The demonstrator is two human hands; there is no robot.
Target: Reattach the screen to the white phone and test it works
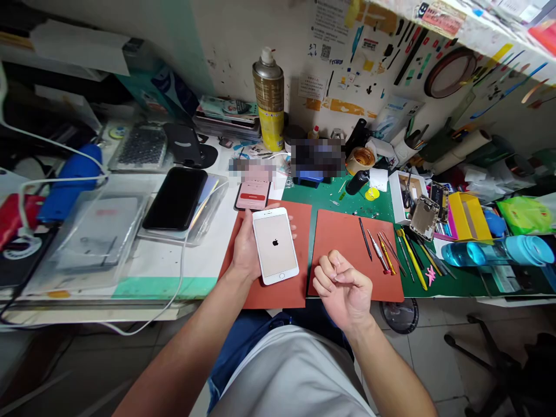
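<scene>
My left hand [248,246] holds a white smartphone [278,258] from beneath, its fingers wrapped round to the far edge. The phone's lit screen faces up and shows a dark apple logo on a pale ground. Above the right-hand red-brown mat [334,234] is my right hand [345,284], palm turned up and fingers curled in, with nothing visible in it. Just beyond the white phone lies a second phone [252,196] with a pink screen and a red bar. Several screwdrivers and slim tools, including a yellow-handled one [412,258], lie right of my right hand.
A black-screened phone [175,198] rests on a plastic case at left, near a white cable [180,272]. Behind stands a yellow spray can [270,101]. A blue bottle [497,251] lies at right, beside a white box [407,191] of parts. The bench's front edge runs close to my lap.
</scene>
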